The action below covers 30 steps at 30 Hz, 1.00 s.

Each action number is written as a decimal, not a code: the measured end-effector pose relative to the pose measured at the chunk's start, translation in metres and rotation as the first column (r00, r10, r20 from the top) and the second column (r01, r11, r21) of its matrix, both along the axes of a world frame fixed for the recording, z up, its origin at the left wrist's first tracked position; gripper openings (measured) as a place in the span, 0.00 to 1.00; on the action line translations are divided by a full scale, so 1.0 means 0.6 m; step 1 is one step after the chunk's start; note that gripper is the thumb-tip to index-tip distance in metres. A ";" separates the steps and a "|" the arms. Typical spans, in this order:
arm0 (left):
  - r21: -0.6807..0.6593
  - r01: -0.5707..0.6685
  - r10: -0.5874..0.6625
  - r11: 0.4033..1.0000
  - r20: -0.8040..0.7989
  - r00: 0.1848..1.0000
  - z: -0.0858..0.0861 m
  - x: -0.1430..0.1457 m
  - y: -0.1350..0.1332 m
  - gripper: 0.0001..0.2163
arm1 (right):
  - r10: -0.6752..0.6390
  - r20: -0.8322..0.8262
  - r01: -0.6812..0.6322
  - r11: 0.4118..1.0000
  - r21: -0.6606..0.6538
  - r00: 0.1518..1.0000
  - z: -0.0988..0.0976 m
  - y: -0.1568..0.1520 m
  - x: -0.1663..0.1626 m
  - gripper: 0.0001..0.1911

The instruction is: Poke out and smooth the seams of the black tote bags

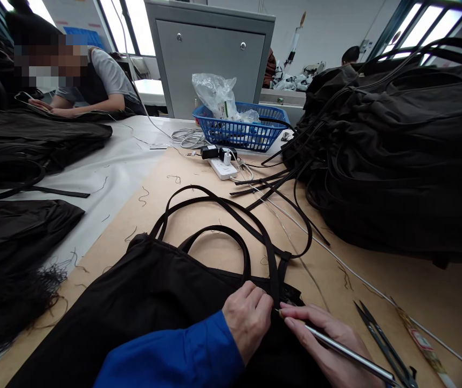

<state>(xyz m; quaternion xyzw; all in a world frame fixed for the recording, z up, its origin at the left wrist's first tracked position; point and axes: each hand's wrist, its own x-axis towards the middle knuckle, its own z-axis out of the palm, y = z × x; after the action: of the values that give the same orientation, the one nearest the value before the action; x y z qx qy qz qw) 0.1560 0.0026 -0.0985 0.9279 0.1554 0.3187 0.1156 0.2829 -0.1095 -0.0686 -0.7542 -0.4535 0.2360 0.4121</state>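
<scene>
A black fabric bag (150, 302) with long straps (218, 199) and a short loop handle (218, 229) lies spread before me. My left hand (249, 318), in a blue sleeve, is closed on the bag's cloth by its top edge, next to where a strap meets it. My right hand (328, 339) grips a slim silver pen-shaped tool (347, 351) between thumb and fingers. The tool's thin tip points at the strap base, close to my left fingertips; whether it touches the cloth I cannot tell. Black thread snips (384, 339) lie to the right of that hand.
A big pile of black bags (400, 156) rises at right, and more black bags (32, 140) lie at left. A blue basket (239, 132) stands behind a power strip (222, 168). A white cable (336, 253) crosses the table. A co-worker (93, 81) leans over bags at the far left.
</scene>
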 end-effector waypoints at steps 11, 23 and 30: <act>0.015 0.000 0.000 1.000 0.015 1.000 0.002 0.002 0.000 0.12 | 0.008 0.031 -0.008 1.000 0.026 0.999 -0.002 0.000 -0.001 0.14; 0.013 -0.011 0.011 1.000 0.006 1.000 -0.002 0.001 -0.002 0.11 | 0.004 0.019 -0.005 1.000 0.012 1.000 -0.004 -0.001 -0.002 0.12; 0.006 -0.027 0.027 1.000 0.017 0.999 -0.007 0.003 -0.002 0.11 | 0.010 -0.010 -0.010 1.000 0.009 1.000 -0.002 -0.002 -0.002 0.09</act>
<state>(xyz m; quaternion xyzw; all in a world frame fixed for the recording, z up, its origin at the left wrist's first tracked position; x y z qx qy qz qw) 0.1580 0.0017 -0.1027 0.9233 0.1661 0.3285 0.1096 0.2818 -0.1108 -0.0698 -0.7489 -0.4561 0.2399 0.4167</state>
